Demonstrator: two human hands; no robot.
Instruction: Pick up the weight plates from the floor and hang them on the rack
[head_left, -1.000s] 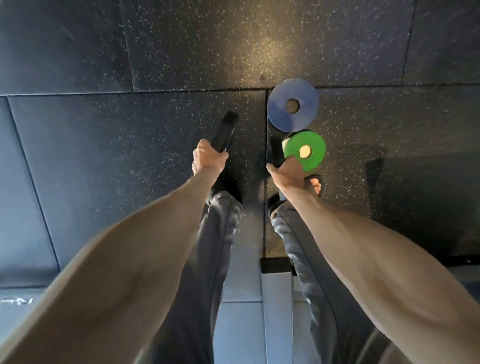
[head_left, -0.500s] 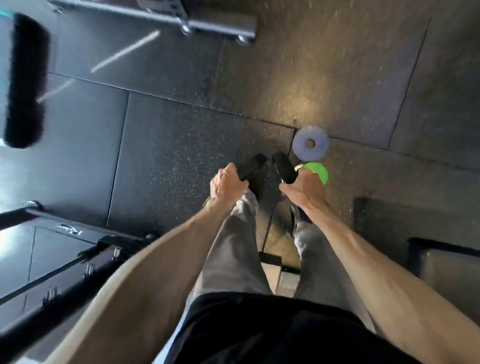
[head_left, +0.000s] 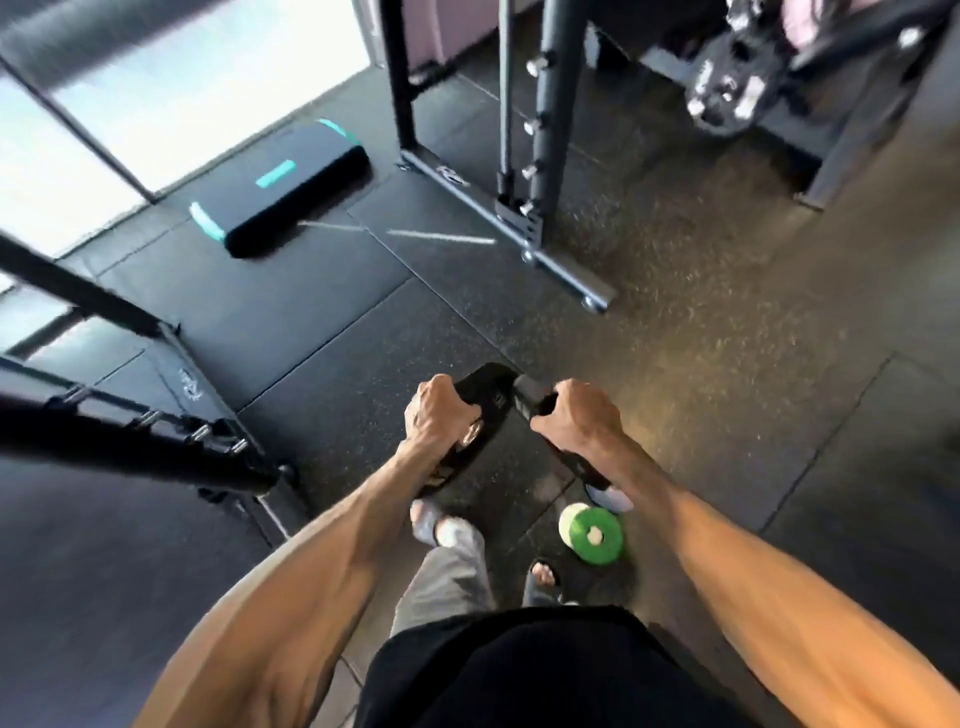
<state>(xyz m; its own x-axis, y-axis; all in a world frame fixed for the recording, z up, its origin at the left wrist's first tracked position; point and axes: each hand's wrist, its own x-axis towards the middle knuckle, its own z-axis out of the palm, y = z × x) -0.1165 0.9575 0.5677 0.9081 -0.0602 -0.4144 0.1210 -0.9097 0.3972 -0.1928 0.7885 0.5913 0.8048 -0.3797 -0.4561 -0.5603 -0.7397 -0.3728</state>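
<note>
Grips one black plate (head_left: 488, 389) with left hand (head_left: 441, 415), fingers curled round its rim; clamps second black plate (head_left: 525, 395) likewise with right hand (head_left: 576, 415), at 3 o'clock.

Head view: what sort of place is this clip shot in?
Probably a gym: speckled rubber floor, a pegged steel rack, a green weight plate on the floor, and the left hand and right hand each gripping a black plate.
</note>
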